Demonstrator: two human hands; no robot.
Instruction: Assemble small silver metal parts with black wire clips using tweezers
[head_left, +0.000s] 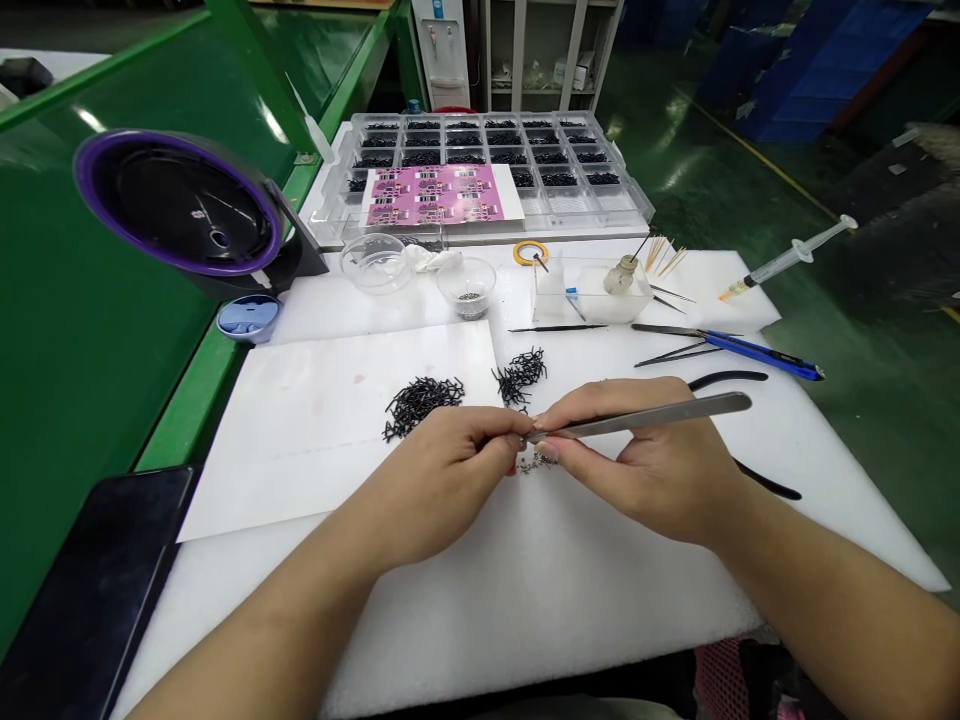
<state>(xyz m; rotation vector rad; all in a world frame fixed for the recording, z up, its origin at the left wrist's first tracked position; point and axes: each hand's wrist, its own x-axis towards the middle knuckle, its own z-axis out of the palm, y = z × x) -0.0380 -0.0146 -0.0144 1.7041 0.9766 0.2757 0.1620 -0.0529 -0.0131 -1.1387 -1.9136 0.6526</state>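
Note:
My right hand point(652, 455) pinches a flat metal scalpel-like or tweezer-like tool point(675, 413); I cannot make out its tip, which lies between the two hands. My left hand point(442, 470) is closed, thumb against forefinger, at that tip. Whatever small piece sits in its pinch is too small to name. Just below the fingertips a scatter of tiny metal parts point(537, 463) lies on the white foam board point(555, 590). Beyond my left hand is a pile of short black pieces point(421, 402) on a white sheet point(300, 430), and a smaller black pile point(523, 374) lies to its right.
At the back stands a clear compartment tray point(570, 205) of black pieces, with a pink printed sheet point(442, 195) on it. Clear cups point(466, 285), a blue knife point(765, 353), a syringe point(787, 258) and black-handled pliers point(769, 482) lie around. A purple-rimmed fan point(184, 205) and phone-like black slab point(90, 590) are left.

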